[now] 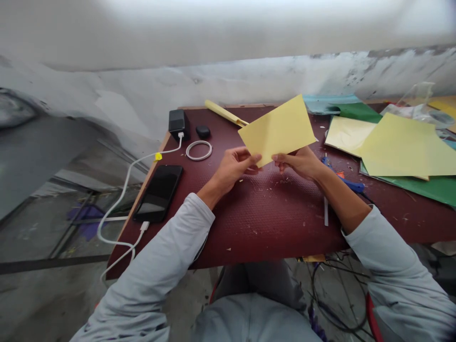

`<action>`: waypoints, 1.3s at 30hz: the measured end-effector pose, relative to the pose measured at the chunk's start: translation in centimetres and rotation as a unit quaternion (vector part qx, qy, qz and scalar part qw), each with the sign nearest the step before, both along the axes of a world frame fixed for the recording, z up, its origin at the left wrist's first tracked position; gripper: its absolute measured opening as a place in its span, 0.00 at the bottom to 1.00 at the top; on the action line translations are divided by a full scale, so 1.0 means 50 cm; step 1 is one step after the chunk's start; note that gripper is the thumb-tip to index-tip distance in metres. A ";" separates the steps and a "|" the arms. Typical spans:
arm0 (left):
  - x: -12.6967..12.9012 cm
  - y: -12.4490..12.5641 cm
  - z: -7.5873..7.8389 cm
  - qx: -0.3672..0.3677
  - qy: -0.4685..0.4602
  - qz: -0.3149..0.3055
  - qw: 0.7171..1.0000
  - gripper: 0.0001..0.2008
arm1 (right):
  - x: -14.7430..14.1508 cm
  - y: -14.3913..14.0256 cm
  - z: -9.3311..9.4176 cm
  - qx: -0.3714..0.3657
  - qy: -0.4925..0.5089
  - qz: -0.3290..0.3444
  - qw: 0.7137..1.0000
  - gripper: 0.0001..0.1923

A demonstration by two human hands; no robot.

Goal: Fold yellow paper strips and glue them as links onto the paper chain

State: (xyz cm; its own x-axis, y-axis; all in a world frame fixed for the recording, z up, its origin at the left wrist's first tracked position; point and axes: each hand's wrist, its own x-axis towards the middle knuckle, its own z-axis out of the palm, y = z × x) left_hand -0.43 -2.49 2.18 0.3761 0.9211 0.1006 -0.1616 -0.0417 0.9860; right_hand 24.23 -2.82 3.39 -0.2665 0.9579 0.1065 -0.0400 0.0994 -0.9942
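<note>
Both hands hold a pale yellow sheet (278, 129) up above the dark red surface (270, 213). The left hand (233, 166) pinches the sheet's lower corner, its fingers (249, 159) closed on the paper's edge. The right hand (299, 162) grips the same lower edge just beside it, fingers closed on the sheet, the two hands nearly touching. The sheet tilts, its upper corner toward the wall.

Left of the sheet lies a black phone (159, 192) with a white cable (121, 204) plugged in, near a black charger (177, 121), a coiled white cord (198, 150) and a small black case (203, 131). Right of the sheet lie more yellow sheets (399, 145) over green paper (427, 187). A blue tool (351, 184) lies beneath the right forearm.
</note>
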 end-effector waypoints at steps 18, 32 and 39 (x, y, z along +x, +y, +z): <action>0.008 -0.001 -0.011 0.096 0.092 -0.088 0.987 0.12 | -0.016 -0.005 -0.014 0.057 -0.088 0.028 0.994 0.09; -0.020 0.029 -0.020 0.101 0.127 -0.069 0.984 0.13 | 0.076 0.028 0.028 0.094 -0.083 -0.031 0.992 0.10; -0.058 0.057 -0.019 0.154 0.170 -0.017 0.973 0.13 | 0.136 0.043 0.052 0.111 -0.038 -0.078 0.990 0.09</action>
State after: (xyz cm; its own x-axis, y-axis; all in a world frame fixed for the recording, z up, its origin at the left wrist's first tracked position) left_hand -3.32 0.38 1.25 0.4651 0.8535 0.2351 0.1660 -0.3449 0.9238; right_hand 31.04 -0.69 6.02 -0.1331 0.9432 0.3043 0.0676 0.3149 -0.9467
